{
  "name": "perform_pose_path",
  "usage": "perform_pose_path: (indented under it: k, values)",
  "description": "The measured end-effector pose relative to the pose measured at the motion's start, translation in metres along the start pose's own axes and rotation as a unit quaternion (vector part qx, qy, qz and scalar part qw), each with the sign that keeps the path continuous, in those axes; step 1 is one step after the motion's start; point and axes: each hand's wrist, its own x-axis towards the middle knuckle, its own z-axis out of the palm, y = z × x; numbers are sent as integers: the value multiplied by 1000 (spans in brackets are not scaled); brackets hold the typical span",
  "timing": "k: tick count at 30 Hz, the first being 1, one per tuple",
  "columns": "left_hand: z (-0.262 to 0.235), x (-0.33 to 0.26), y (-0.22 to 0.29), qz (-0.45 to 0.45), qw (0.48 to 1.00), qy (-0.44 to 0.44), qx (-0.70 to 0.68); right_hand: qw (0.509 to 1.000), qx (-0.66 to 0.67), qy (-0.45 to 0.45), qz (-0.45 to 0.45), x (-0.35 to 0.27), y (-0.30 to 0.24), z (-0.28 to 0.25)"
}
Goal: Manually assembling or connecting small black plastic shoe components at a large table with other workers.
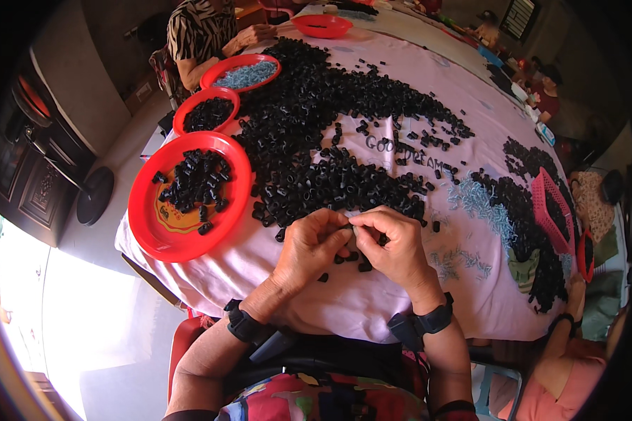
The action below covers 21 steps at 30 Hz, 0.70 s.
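My left hand [307,247] and my right hand [393,247] meet fingertip to fingertip over the near edge of the table, both closed in a pinch. A dark bit shows between the fingertips; the fingers cover most of it, so its kind cannot be made out. Just beyond them spreads a big heap of short black tube-shaped pieces [337,184]. A few loose black pieces [364,266] lie below and between my hands. Left of my left hand, a red plate [142,203] with a yellow centre holds more black pieces.
A smaller red plate [180,126] of black pieces and a red plate [205,78] of blue-grey slender pieces stand farther left. Blue-grey pieces [481,203] lie right, near a pink basket [556,231]. Another person [196,31] sits far left; a co-worker's arm [565,330] shows right.
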Motion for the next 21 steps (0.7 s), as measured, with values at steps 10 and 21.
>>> perform_pose_path:
  k: [10,21]
  values:
    - [-2,0,7,-46,995,-50,-71,992,-61,-10,-111,2,0,-5]
    - [-1,1,3,-62,992,-57,-94,985,-97,-36,-139,2,0,-5]
